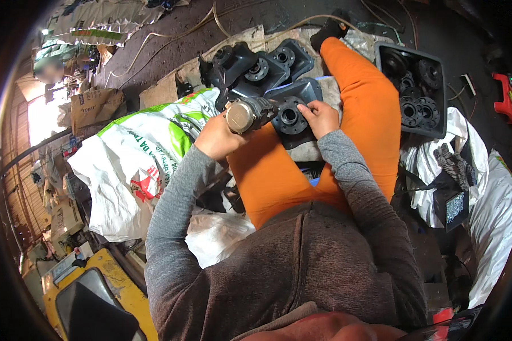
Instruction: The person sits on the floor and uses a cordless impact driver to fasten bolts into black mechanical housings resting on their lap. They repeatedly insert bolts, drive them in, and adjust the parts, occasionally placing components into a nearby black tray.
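My left hand (215,137) is wrapped round the grip of a power driver (242,116); its round, tan back end faces up at me. The driver's dark front end points right, toward a black round flange (290,117) with a central hole and smaller holes around it. This flange sits on a black flared housing (307,91) between my legs. My right hand (323,118) pinches the flange's right edge with thumb and fingers. Whether the driver's tip touches a bolt is hidden from this angle.
More black flanged housings (257,69) stand beyond on cardboard. A black crate (411,91) of flanges lies right of my orange-trousered leg. White sacks (119,170) flank me, and a patterned glove (455,165) hangs at right. Hoses (153,35) cross the dark floor. A small open box (454,207) holds metal pieces.
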A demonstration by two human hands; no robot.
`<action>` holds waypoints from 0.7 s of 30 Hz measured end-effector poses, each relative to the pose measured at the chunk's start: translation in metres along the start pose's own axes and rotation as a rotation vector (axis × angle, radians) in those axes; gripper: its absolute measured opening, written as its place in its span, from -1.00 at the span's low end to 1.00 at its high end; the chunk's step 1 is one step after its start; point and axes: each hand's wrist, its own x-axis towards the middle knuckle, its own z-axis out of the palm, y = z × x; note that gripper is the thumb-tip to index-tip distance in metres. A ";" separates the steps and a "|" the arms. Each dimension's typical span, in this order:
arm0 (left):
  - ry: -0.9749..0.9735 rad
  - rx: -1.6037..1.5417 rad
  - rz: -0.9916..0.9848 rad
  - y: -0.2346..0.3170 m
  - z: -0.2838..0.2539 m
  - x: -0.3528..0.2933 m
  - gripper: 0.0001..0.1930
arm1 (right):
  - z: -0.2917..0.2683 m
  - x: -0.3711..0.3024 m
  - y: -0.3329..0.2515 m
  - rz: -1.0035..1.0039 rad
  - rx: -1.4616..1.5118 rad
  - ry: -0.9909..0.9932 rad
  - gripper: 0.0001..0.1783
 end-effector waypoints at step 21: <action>0.245 -0.099 0.589 0.022 0.069 -0.110 -0.48 | -0.060 -0.072 -0.004 0.371 1.798 -0.671 -0.60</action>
